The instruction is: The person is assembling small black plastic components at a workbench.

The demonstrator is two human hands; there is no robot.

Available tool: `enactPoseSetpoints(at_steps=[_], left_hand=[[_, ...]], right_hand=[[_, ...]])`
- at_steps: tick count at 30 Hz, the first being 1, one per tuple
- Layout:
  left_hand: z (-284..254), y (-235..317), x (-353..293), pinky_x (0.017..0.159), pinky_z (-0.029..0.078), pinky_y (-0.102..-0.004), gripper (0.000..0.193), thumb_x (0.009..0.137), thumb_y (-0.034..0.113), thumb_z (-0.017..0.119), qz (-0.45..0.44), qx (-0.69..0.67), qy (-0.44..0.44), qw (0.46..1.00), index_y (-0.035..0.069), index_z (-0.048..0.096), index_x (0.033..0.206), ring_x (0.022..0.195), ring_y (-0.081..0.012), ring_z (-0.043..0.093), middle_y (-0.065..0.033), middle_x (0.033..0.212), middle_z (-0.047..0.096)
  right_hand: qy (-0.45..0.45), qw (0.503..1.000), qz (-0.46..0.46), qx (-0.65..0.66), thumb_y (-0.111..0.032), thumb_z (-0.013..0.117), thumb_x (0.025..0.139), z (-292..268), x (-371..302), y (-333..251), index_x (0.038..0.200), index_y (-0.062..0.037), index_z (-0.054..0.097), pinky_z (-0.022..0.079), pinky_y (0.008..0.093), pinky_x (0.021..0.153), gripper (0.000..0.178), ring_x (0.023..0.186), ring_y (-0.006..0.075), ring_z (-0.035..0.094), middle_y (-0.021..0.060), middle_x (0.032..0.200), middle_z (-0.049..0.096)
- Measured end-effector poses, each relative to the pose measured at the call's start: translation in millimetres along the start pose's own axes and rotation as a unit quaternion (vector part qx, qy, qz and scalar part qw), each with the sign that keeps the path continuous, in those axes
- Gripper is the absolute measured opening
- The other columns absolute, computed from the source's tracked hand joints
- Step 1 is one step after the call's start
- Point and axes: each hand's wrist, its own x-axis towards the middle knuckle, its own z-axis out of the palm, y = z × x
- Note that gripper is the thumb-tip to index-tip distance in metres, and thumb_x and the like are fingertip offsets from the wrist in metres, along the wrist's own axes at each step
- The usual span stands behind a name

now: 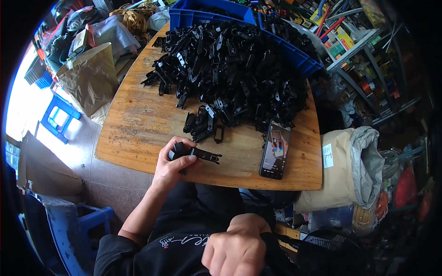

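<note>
My left hand [177,161] is closed round a black plastic part [206,155], above the table's near edge. The part's slotted, forked end points right, and a wider black piece sticks up between thumb and fingers. Close to my chest, my right hand [237,250] is curled with its knuckles up; whatever its fingers hold, if anything, is hidden. Beyond the left hand lies a big heap of similar black plastic parts [230,69]. A few loose ones, among them a small black frame [219,134], lie at the heap's near side.
On the wooden table [131,124], a phone [275,152] with a lit screen lies at right. Blue bins [186,17] stand at the back. A paper sack [329,168] stands right of the table, a brown paper bag [90,78] and blue stool [60,117] left. Crowded shelving [363,50] fills the far right.
</note>
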Motion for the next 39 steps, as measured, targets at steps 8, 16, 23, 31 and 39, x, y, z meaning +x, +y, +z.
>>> enactPoseSetpoints(at_steps=[8, 16, 23, 31, 39], left_hand=[[-0.8, 0.1, 0.5, 0.062, 0.055, -0.0293, 0.027, 0.068, 0.0, 0.062, -0.005, 0.002, -0.011, 1.0, 0.002, 0.053, 0.094, 0.066, -0.019, 0.061, -0.0055, 0.08, 0.052], [2.1, 2.9, -1.0, 0.063, 0.055, -0.0293, 0.027, 0.068, -0.001, 0.062, -0.012, -0.005, -0.003, 1.0, 0.002, 0.053, 0.092, 0.068, -0.0184, 0.06, -0.0057, 0.083, 0.05], [0.1, 1.5, 0.2, 0.063, 0.055, -0.0301, 0.026, 0.068, -0.002, 0.062, -0.016, -0.004, -0.005, 1.0, 0.001, 0.053, 0.092, 0.07, -0.0187, 0.061, -0.0068, 0.083, 0.053], [-1.2, -0.9, 0.7, 0.064, 0.055, -0.0307, 0.025, 0.068, -0.001, 0.062, -0.003, -0.005, -0.003, 1.0, 0.001, 0.052, 0.09, 0.07, -0.0194, 0.061, -0.0073, 0.082, 0.053], [-1.1, -1.2, 0.3, 0.063, 0.055, -0.0314, 0.024, 0.068, 0.0, 0.062, -0.002, -0.007, 0.007, 1.0, 0.0, 0.052, 0.09, 0.068, -0.0215, 0.063, -0.0082, 0.081, 0.054]], right_hand=[[-0.068, 0.988, -0.036, 0.137, -0.011, 0.055, 0.086, -17.1, 26.2, -8.1, 0.095, 0.0074, 0.061, 0.031, 0.0301, 0.038, 0.021, 0.041, 0.0177, 0.046, 0.0078, 0.063, 0.058], [-0.113, 0.986, -0.087, 0.085, -0.012, 0.049, 0.089, -19.9, 32.4, -9.7, 0.092, 0.0047, 0.062, 0.03, 0.0286, 0.039, 0.021, 0.041, 0.0153, 0.044, 0.0063, 0.061, 0.055], [-0.091, 0.992, -0.083, 0.002, -0.01, 0.052, 0.087, -27.2, 27.7, -6.5, 0.093, 0.0064, 0.062, 0.031, 0.0271, 0.04, 0.021, 0.041, 0.0134, 0.044, 0.0044, 0.061, 0.056], [-0.083, 0.993, -0.072, -0.03, -0.01, 0.049, 0.089, -27.3, 33.5, -9.0, 0.093, 0.006, 0.062, 0.03, 0.027, 0.039, 0.021, 0.04, 0.0132, 0.043, 0.0036, 0.059, 0.054], [-0.095, 0.991, -0.097, 0.003, -0.01, 0.05, 0.089, -26.0, 28.9, -10.7, 0.091, 0.0023, 0.064, 0.029, 0.0269, 0.04, 0.019, 0.04, 0.0125, 0.041, 0.0027, 0.058, 0.052]])
